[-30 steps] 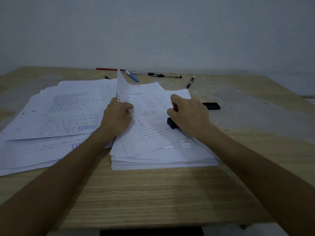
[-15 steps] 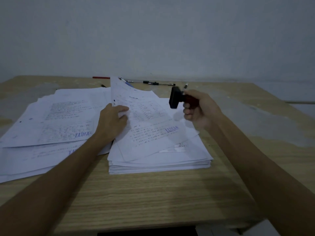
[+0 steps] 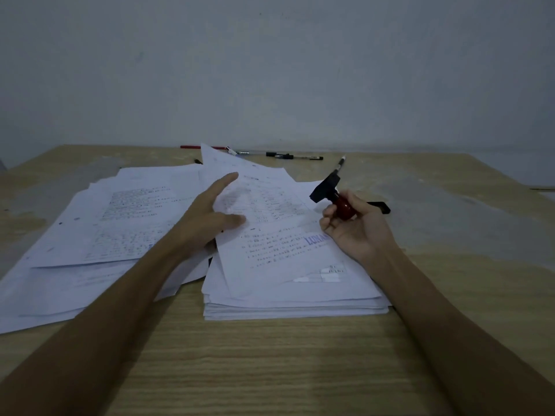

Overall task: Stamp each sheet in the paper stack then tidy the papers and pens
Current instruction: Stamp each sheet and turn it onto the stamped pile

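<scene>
Pale wall is seen behind a wooden desk (image 3: 270, 370) on which the papers are spread. Near the middle, a thick paper stack (image 3: 294, 307) is laid, and its top sheet (image 3: 270, 235), tilted and lifted at its far left corner, is marked with a blue stamped word at the right. That sheet is touched at its left part by the left hand (image 3: 210, 217), whose grip is spread, the fingers held straight and apart. A stamp (image 3: 330, 195) with a red handle and black base is pinched in the right hand (image 3: 357, 229), raised above the stack's right side with the base tipped toward the far left. Loose stamped sheets (image 3: 120, 223) are fanned out to the left. Several pens (image 3: 288, 156) are scattered along the far edge, and a black ink pad (image 3: 381, 205) is partly hidden just behind the right hand.
</scene>
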